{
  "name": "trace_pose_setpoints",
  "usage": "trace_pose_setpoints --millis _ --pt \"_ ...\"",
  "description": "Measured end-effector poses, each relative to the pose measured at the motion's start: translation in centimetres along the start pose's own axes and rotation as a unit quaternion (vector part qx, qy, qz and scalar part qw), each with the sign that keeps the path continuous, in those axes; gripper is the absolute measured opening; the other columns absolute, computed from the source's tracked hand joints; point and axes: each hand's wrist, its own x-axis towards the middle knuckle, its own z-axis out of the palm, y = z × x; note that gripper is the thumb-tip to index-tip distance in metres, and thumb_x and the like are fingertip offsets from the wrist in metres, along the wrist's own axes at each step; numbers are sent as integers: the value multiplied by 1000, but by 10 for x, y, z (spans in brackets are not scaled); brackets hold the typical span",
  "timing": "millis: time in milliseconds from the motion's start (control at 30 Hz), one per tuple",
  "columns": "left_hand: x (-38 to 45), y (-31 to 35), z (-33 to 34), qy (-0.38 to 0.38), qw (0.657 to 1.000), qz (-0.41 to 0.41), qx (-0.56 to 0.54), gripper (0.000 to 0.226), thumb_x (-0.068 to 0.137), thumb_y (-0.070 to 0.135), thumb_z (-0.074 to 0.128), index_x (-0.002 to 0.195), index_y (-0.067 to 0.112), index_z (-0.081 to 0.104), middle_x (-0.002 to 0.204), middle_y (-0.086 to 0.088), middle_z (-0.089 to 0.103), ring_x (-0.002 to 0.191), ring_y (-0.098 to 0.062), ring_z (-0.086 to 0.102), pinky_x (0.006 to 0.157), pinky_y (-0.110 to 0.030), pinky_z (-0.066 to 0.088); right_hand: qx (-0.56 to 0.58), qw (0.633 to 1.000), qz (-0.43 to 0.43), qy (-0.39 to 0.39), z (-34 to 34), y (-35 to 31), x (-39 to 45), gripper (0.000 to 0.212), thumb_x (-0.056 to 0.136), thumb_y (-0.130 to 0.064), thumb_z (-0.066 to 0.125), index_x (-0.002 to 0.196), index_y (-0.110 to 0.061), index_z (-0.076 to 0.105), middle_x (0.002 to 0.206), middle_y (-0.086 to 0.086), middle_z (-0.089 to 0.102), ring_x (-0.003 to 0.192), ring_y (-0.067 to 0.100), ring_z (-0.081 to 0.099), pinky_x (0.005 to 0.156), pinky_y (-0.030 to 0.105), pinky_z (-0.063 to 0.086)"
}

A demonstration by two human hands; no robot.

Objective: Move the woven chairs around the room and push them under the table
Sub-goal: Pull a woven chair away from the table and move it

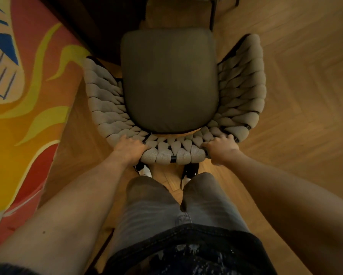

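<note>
A woven chair (244, 92) with a thick beige rope back and a grey-green seat cushion (169, 80) stands right in front of me on the wooden floor. My left hand (130, 148) grips the top rim of the backrest on its left side. My right hand (220, 148) grips the same rim on the right. The chair's front points away from me toward a dark table (91, 22) at the upper left, and the seat's far left corner lies at the table's edge. Another chair's dark leg (213, 14) shows at the top.
A bright orange, yellow and red rug (21, 108) covers the floor on the left. Herringbone wood floor (305, 80) spreads to the right. My legs in grey jeans (166, 211) and my shoes stand just behind the chair.
</note>
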Motion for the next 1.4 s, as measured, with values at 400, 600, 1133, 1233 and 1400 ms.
trace_pose_setpoints --millis 400,600,1133,1233,1400 --pt "38 -83 -63 13 972 132 191 46 105 31 41 148 45 38 138 1 57 130 -25 50 108 -48 33 231 966 113 -5 0 -80 -10 48 91 -20 61 136 -36 50 126 4 61 118 32 54 96 50 39" --pt "66 -98 -117 17 936 189 296 44 104 27 40 146 44 43 135 3 59 128 -24 52 105 -45 32 322 930 178 -21 -13 -99 -2 52 90 -24 67 137 -36 50 130 4 60 124 32 52 100 50 37" --pt "161 -123 -241 18 814 296 499 52 100 39 50 149 45 33 138 6 57 129 -21 51 106 -45 32 521 805 278 -51 -88 -129 37 46 94 -29 61 138 -29 50 137 9 57 130 36 47 107 55 33" --pt "177 -129 -267 15 791 314 525 50 102 33 45 149 45 34 140 5 56 131 -23 49 108 -46 31 552 777 299 -55 -112 -136 53 46 94 -30 61 138 -29 49 137 8 56 131 36 46 108 55 32" --pt "207 -138 -313 13 742 343 576 51 102 32 46 150 44 34 144 5 53 134 -24 47 112 -47 29 599 727 333 -50 -156 -142 79 43 95 -30 58 137 -29 50 134 8 58 129 36 48 107 56 33"
